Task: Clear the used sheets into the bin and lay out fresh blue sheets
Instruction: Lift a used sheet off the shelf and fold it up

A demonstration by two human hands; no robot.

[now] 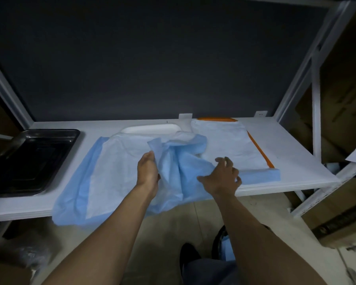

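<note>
We note the crumpled light-blue paper sheet [183, 161] in the middle of the white tabletop [296, 159], draping over its near edge. Our left hand [147, 171] has its grip clenched round the sheet's left fold; our right hand [220, 177] rests released, fingers spread, on its right side.

A crumpled blue sheet [179, 161] is bunched up in the middle. At its 9 o'clock, a flat blue-and-white sheet [103, 171] droops down at the front. At 2 o'clock, a second flat sheet [224, 140] lies smooth.
</note>
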